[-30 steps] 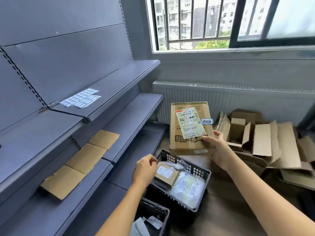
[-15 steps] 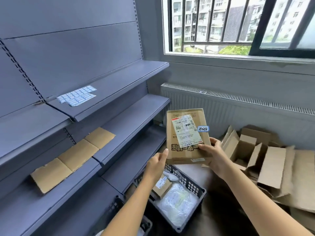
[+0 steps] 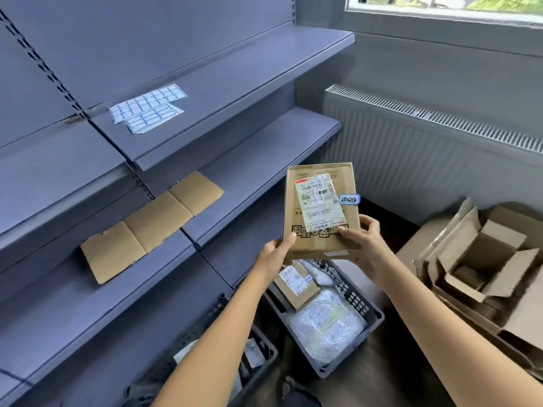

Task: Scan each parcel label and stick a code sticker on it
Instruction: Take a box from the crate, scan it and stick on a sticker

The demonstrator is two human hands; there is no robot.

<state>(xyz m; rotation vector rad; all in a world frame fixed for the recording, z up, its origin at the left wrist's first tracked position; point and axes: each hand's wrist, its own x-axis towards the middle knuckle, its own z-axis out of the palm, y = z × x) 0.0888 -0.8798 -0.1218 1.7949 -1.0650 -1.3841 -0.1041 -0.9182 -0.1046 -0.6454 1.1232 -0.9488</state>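
Above the basket, our left hand and right hand grasp the parcel; we should keep fingers off its label.

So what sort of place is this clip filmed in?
Most likely a parcel storeroom or pickup point: grey metal shelving, a dark crate of labelled parcels, and a labelled box gripped by the left hand and right hand.

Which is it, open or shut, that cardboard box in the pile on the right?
Open: the cardboard box has its flaps splayed outward, and its bare inside shows, seemingly empty.
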